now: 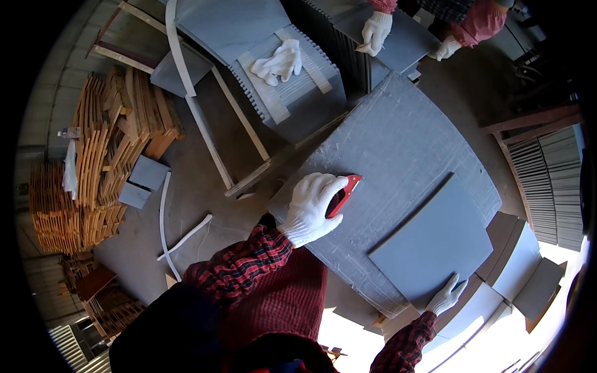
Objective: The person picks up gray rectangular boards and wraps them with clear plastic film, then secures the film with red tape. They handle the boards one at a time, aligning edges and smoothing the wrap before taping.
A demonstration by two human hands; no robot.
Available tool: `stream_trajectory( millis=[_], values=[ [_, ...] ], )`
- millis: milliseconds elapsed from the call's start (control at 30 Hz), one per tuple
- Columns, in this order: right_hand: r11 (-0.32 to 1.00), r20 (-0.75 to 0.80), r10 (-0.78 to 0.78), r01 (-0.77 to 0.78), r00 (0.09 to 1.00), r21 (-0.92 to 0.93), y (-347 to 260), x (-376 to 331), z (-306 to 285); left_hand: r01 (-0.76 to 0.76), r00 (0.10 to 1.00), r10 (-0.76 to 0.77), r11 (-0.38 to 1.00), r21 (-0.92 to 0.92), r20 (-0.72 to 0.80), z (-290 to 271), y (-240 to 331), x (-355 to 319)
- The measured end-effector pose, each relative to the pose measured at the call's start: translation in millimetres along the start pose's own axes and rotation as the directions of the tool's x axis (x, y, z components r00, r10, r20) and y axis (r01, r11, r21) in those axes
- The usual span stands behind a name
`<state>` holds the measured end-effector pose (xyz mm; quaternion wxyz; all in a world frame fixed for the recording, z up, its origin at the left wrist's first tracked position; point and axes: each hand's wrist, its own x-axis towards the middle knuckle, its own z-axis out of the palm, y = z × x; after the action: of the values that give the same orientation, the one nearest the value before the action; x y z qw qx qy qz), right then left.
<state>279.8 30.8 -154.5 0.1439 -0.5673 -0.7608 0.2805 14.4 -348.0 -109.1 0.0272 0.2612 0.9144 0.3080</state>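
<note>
My left hand [311, 208], in a white knit glove, is closed around a red utility knife [344, 195] above the scratched grey work board [398, 143]. A smooth grey panel [432, 239] lies on the right part of that board, its dark edge toward the left. My right hand [446, 296], also gloved, rests at the panel's near right edge with its fingers stretched out and apart. Both my forearms wear red-and-black plaid sleeves. The knife's tip points up and right, away from the panel; whether its blade is out is too small to tell.
A co-worker's gloved hands [376, 32] touch a stack of dark grey panels [398, 46] at the top. Spare white gloves [278, 62] lie on a taped panel stack [317, 93]. Wooden frames [130, 124] are piled at left; white strips [186, 236] lie on the floor. Boxes [510, 248] stand at right.
</note>
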Motion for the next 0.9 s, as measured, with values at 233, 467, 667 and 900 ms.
stream_trajectory(
  millis=[233, 467, 667, 900],
  values=[
    [0.942, -0.014, -0.024, 0.019, 1.000, -0.334, 17.0, 0.7, 7.7, -0.015, 1.000, 0.013, 0.999, -0.053, -0.025, -3.9, -12.8, -8.6],
    [0.503, 0.185, -0.306, 0.324, 0.934, -0.802, -48.7, -83.3, 36.2, -0.055, 0.994, 0.020, 0.944, -0.326, -0.111, -55.6, -46.3, -41.1],
    [0.649, 0.431, -0.392, 0.577, 0.813, -0.497, -102.4, -289.9, 104.4, -0.037, 0.986, 0.093, 0.932, -0.361, 0.138, -154.3, -157.5, -120.5],
    [0.728, 0.588, -0.506, 0.678, 0.631, -0.101, -162.1, -468.6, 157.7, 0.299, 0.924, -0.224, 0.929, -0.219, 0.310, -285.8, -294.5, -212.1]
  ],
)
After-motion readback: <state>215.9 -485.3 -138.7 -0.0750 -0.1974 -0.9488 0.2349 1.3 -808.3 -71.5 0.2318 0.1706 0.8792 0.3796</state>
